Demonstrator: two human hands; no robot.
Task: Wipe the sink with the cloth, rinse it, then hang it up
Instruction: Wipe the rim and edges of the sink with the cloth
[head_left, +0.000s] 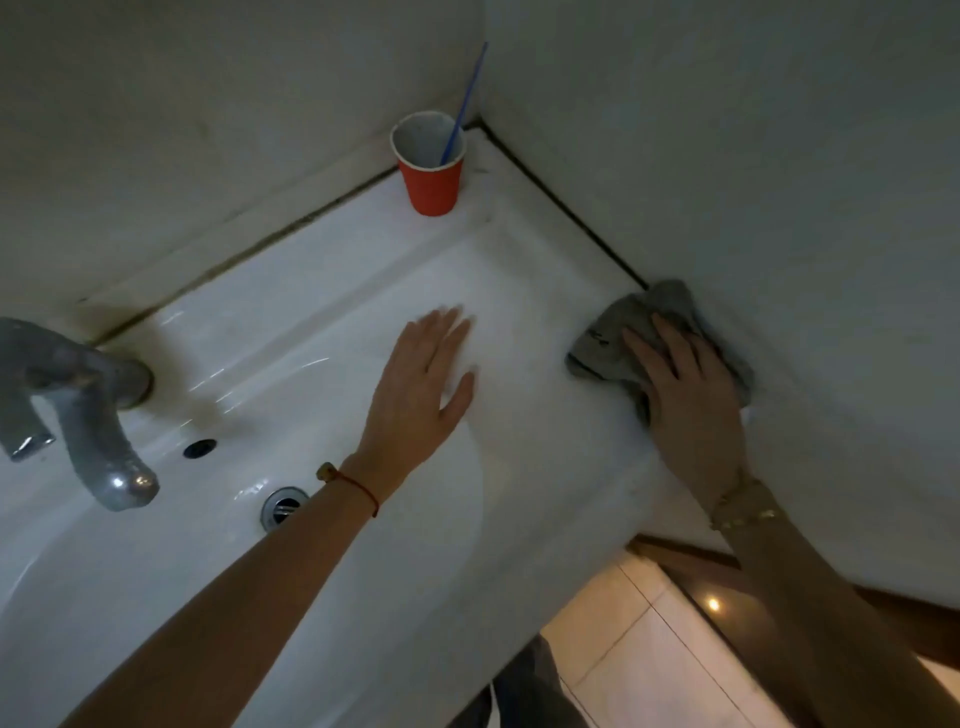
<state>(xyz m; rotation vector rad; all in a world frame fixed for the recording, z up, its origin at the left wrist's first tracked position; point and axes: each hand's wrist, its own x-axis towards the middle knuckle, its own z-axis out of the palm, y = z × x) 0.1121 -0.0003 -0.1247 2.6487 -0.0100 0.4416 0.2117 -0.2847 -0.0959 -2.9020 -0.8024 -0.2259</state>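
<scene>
Hand, right (691, 395): my fingers flat, pressing grey cloth (613, 332) onto sink (311, 322) rim at the wall | hand, left (421, 384): released, palm flat on rim | faucet (78, 410): left | red cup (431, 176): back corner, blue stick (465, 104) inside
</scene>
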